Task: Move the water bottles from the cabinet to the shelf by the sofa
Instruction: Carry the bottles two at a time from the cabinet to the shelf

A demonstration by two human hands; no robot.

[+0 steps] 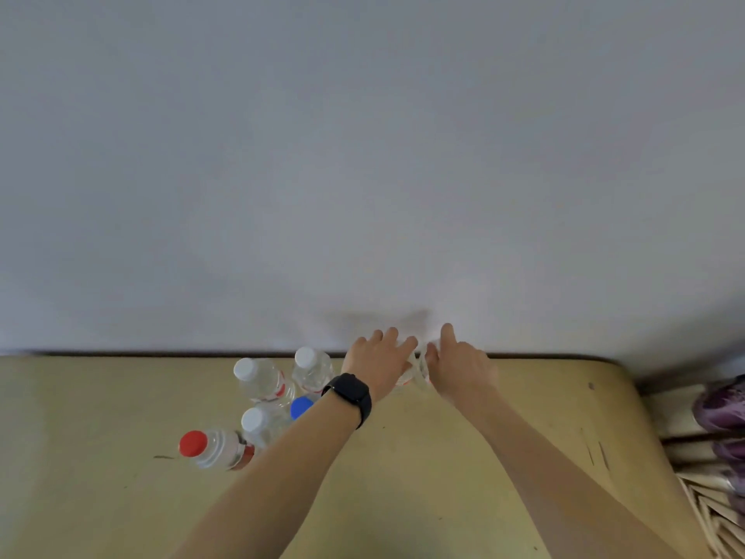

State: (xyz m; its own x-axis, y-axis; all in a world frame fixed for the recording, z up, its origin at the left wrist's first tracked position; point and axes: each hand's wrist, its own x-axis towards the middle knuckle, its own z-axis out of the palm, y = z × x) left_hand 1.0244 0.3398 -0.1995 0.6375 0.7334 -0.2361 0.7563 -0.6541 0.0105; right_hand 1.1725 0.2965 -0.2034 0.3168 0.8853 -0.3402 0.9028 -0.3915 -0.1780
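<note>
Saw plain pale wall (pixel 363 155) rising behind far edge of yellowish top (pixel 443 457). Beyond right edge, lower down, purple shoes (pixel 721 405) sat on slatted rack (pixel 701 506). Noted few dark scuffs (pixel 596 449) near right edge. Black watch (pixel 350 397) hung over middle.

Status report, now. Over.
Left hand and right hand hold one clear plastic bottle by the wall. Five more clear bottles stand left on the yellowish top. Left forearm passes over the blue-capped one.

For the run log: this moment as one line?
left hand + right hand: either side of a bottle by the wall | grip: unclear | five other bottles: upright, on its left
</note>
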